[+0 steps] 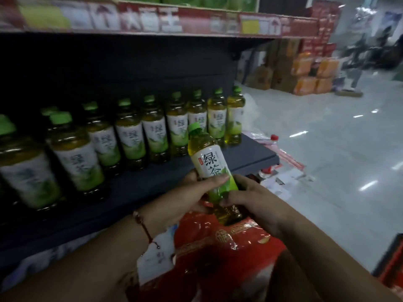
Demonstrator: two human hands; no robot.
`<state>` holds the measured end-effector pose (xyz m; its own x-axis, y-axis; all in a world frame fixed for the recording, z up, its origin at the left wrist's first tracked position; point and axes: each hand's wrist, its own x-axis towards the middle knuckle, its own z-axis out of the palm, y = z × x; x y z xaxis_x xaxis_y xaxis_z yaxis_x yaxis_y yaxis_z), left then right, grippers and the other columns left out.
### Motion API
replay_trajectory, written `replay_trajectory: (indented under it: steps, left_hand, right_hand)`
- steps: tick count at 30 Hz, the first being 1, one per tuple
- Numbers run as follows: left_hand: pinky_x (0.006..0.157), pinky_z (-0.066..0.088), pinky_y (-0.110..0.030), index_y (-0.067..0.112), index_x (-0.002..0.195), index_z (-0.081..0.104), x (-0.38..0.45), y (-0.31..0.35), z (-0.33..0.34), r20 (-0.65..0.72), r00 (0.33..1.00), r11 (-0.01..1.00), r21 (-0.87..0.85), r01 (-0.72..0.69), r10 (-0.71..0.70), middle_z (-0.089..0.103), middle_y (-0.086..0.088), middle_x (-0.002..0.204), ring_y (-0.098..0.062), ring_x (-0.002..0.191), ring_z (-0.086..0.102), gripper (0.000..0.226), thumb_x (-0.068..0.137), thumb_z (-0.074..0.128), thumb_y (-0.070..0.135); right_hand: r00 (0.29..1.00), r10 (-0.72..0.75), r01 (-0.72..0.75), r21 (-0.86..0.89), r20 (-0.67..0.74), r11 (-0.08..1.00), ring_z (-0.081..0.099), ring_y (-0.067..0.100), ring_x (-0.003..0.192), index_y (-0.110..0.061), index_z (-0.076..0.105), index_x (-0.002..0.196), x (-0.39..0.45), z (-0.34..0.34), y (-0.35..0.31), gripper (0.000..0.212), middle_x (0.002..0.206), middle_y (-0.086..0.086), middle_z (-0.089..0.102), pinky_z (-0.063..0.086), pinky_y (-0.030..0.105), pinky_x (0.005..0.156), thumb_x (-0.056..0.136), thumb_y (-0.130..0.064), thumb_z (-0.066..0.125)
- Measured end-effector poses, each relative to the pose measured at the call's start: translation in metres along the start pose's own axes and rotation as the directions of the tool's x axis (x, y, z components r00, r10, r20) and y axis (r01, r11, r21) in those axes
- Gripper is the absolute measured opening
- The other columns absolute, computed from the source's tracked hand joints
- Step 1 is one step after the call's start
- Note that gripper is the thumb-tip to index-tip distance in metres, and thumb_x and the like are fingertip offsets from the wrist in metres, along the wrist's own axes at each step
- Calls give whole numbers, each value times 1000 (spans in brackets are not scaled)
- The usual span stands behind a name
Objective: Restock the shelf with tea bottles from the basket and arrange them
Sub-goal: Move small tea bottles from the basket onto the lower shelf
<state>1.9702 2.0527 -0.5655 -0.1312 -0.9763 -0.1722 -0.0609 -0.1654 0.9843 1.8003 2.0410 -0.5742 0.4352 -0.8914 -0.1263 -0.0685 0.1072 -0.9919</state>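
A: Bottle point(209, 164) of green tea, green cap, white label with green characters, held up in front of the shelf edge, tilted, cap leaning up-left.

B: Held how?

A: Gripped by both hands. Left hand point(185, 199) wrapped round the lower body from the left, thumb lying across the label front. Right hand point(248, 199) clamped round the base from the right, fingers curled under. Neither hand spread wide.

B: Location against the shelf?

A: Just in front of the dark shelf point(152, 192), near its right end, not resting on it. Base just above a red shiny bag point(218, 253), seems barely clear of it; contact hard to judge.

B: Shelf stock?

A: Row of matching tea bottles point(130, 136) standing upright along the shelf, labels facing out, running from far left to the right end. Left ones blurred. Second rank behind, partly visible at left only.

B: Anything else?

A: Red cord bracelet point(142, 225) on left wrist. White tag point(154, 260) hanging at the bag's left side. Upper shelf edge with red price strip point(152, 20), blurred. Glossy pale floor point(327, 160) to the right, stacked cartons point(309, 75) in orange and brown further back. Basket not made out for certain.
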Motion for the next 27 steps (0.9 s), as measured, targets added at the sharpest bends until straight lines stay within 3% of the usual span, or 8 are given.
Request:
replay_trajectory:
  steps: [2, 4, 8, 10, 14, 17, 22, 27]
  left_hand:
    - [83, 61, -43, 23, 120, 65, -6, -10, -25, -81, 996, 999, 4, 35, -35, 76, 0, 105, -21, 98, 73, 59, 68, 80, 48]
    - [80, 62, -41, 23, 116, 66, -12, -17, -43, -159, 985, 998, -14, 58, -59, 77, 0, 101, -20, 93, 74, 40, 81, 78, 39]
    - [67, 62, -32, 17, 116, 67, -17, -23, -69, -270, 962, 996, -86, 0, -23, 77, -4, 100, -18, 88, 75, 34, 87, 75, 32]
    - [65, 61, -31, 14, 116, 66, -20, -25, -77, -327, 945, 996, -86, -35, 5, 77, -5, 99, -16, 85, 75, 37, 85, 76, 32]
    - [79, 62, -40, 19, 115, 64, -24, -30, -86, -377, 925, 997, -41, -73, 52, 75, -2, 104, -14, 90, 74, 38, 82, 79, 31]
    - [86, 60, -45, 23, 119, 63, -25, -33, -92, -415, 904, 992, -13, -123, 107, 73, 1, 110, -17, 100, 71, 44, 80, 82, 31]
    - [87, 60, -42, 25, 118, 64, -28, -34, -102, -492, 844, 974, 45, -222, 215, 74, 6, 107, -8, 97, 71, 45, 78, 83, 33]
    - [86, 60, -39, 32, 112, 62, -24, -34, -113, -566, 758, 946, 192, -260, 323, 74, 13, 106, -2, 97, 70, 47, 72, 85, 38]
  right_hand:
    - [1000, -11, 11, -9, 17, 1000, 67, 32, 108, -18, 62, 123, 11, 28, 10, 57, 112, 10, 72, 52, 51, 95, 67, -12, 71]
    - [999, -37, 37, 17, 21, 999, 68, 26, 107, -23, 61, 125, 18, 51, 21, 50, 113, 5, 73, 53, 52, 94, 77, -13, 72]
    - [993, -118, 117, -26, -14, 993, 68, 2, 96, -38, 61, 113, 21, 75, 33, 36, 100, -20, 73, 55, 18, 82, 83, -21, 74]
    - [990, -140, 138, -78, -8, 987, 68, 3, 99, -40, 62, 116, 24, 79, 34, 44, 106, -17, 72, 54, 21, 86, 75, -35, 79]
    - [979, -203, 200, -116, -14, 973, 69, 15, 101, -35, 64, 115, 34, 91, 39, 39, 108, -5, 72, 55, 27, 86, 81, -22, 78]
    - [966, -258, 253, -149, -12, 956, 67, 14, 103, -33, 63, 119, 39, 99, 42, 42, 109, -5, 71, 54, 34, 91, 81, -23, 79]
    - [938, -341, 322, -208, -58, 924, 67, 7, 102, -37, 58, 123, 50, 113, 44, 50, 108, -15, 70, 54, 28, 87, 78, -32, 80]
    - [903, -426, 403, -226, -61, 887, 66, 2, 103, -32, 55, 127, 71, 129, 43, 53, 109, -20, 68, 56, 24, 86, 82, -15, 77]
